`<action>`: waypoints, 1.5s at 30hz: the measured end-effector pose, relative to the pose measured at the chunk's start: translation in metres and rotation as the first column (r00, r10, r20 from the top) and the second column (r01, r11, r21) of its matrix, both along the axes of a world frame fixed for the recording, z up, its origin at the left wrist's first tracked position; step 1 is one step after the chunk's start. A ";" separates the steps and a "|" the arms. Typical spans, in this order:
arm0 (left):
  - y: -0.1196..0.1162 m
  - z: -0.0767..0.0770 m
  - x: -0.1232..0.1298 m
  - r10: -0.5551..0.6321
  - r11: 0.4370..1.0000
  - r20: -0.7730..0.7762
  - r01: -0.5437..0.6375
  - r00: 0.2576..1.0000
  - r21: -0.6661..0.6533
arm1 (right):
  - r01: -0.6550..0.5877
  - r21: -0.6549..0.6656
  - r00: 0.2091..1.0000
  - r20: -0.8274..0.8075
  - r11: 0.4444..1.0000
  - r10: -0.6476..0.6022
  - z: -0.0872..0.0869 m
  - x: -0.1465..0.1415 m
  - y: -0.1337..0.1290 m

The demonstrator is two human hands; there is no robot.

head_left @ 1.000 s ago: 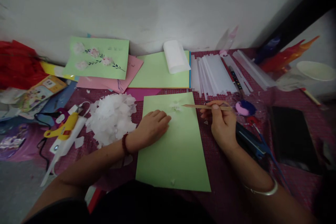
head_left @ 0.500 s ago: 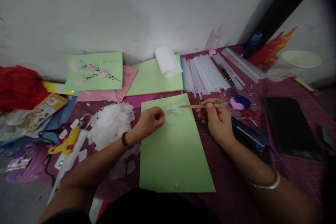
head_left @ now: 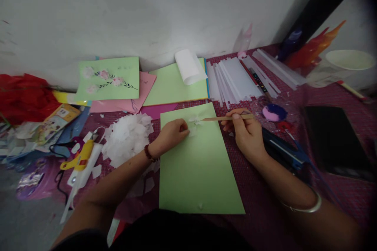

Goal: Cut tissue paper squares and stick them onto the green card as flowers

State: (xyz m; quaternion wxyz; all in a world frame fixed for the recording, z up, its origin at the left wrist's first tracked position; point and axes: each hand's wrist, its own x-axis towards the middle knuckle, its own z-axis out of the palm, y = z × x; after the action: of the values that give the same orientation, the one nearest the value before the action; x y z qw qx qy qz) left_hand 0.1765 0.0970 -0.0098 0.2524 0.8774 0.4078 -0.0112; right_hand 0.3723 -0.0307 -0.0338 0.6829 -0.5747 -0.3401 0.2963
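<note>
A sheet of light green card (head_left: 202, 164) lies in front of me, with a small white paper flower (head_left: 195, 120) near its top. My right hand (head_left: 246, 133) grips a thin pointed wooden stick (head_left: 219, 118), its tip at the flower's right edge. My left hand (head_left: 173, 135) is over the card's upper left, thumb and fingers pinched together. Right by those fingertips is a pale, see-through paper piece (head_left: 193, 131); whether they hold it I cannot tell. A tiny white bit (head_left: 200, 206) is near the card's bottom edge.
White paper petals (head_left: 126, 137) are heaped left of the card, beside a yellow glue gun (head_left: 81, 159). Behind stand a green card with pink flowers (head_left: 108, 78) and white strips (head_left: 235, 80). A blue stapler-like tool (head_left: 282, 149) and dark tablet (head_left: 337, 141) lie right.
My left hand has come down and its fingertips now reach closer to the pale paper piece. The stick stays at the flower. The whole view has shifted slightly.
</note>
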 end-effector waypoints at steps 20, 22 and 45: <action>-0.047 0.008 -0.013 -0.300 0.817 -0.118 0.319 0.947 0.481 | -0.013 0.014 1.000 -0.027 1.000 0.013 -0.005 -0.001 0.000; -0.051 0.006 -0.004 -0.258 0.827 -0.197 0.322 0.946 0.460 | -0.012 0.012 1.000 -0.024 1.000 0.013 -0.006 0.000 0.000; 0.017 0.019 -0.014 0.275 0.957 0.291 -0.231 0.916 -0.178 | -0.010 0.016 1.000 -0.009 1.000 0.010 0.001 -0.001 0.001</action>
State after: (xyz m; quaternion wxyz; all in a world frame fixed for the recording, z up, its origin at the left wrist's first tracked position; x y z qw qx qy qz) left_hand 0.1628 0.1143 0.0091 0.3739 0.7880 0.4711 0.1320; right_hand 0.3714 -0.0294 -0.0331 0.6875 -0.5662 -0.3420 0.2997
